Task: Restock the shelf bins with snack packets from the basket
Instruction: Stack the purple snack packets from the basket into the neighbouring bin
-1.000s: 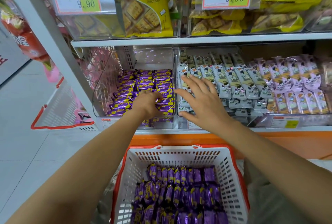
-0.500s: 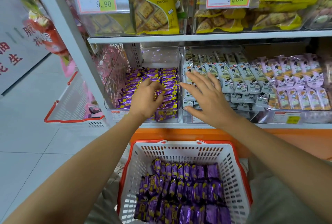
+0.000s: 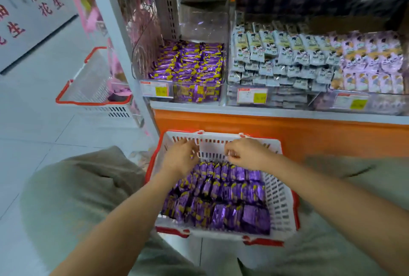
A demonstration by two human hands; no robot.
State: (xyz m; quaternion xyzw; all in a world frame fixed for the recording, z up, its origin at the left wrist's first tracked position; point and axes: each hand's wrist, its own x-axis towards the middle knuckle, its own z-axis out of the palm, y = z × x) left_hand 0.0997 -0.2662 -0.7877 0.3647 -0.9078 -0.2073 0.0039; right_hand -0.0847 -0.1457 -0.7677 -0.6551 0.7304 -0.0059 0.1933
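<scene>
A white basket with a red rim (image 3: 281, 200) sits on the floor between my knees, packed with several rows of purple snack packets (image 3: 221, 196). My left hand (image 3: 180, 157) and my right hand (image 3: 245, 154) hover over the far row of packets near the basket's back wall, fingers curled downward; I cannot tell whether either grips a packet. On the shelf above, a clear bin (image 3: 188, 65) holds matching purple and yellow packets stacked in rows.
Right of the purple bin stand bins of grey-white packets (image 3: 278, 59) and lilac packets (image 3: 371, 63). An orange base panel (image 3: 309, 136) runs under the shelf. A second red-rimmed basket (image 3: 93, 85) sits on the tiled floor at the left.
Both hands have come down from the shelf bins to the far end of the basket. The view has tilted downward, so the top shelf has left the frame.
</scene>
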